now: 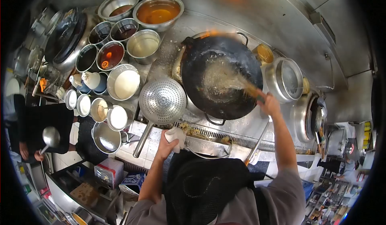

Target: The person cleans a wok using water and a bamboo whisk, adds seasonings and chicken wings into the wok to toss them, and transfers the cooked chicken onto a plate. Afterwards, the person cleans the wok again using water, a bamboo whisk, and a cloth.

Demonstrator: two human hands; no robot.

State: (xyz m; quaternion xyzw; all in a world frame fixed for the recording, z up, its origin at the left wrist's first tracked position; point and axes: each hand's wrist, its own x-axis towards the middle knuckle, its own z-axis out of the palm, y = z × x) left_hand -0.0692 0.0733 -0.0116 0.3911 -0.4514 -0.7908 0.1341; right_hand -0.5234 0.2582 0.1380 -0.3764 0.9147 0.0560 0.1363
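Note:
A large black wok (197, 100) sits on the stove, with flame glowing behind its far rim. My right hand (268, 104) is at the wok's right side, closed around a bamboo wok brush (251, 90). The brush's bristle end is smeared by motion over the cloudy liquid (225, 78) in the wok. Near the stove's front edge, my left hand (165, 145) grips a folded white cloth (175, 137). Just above that hand lies a perforated strainer (163, 100), its handle (143, 139) pointing toward me.
Metal bowls of liquid (158, 14) and several seasoning pots (124, 83) crowd the left. Stacked metal pots (284, 80) stand right of the wok. A ladle handle (259, 140) leans at the front edge. At far left, another person's hand (39, 156) holds a ladle (51, 136).

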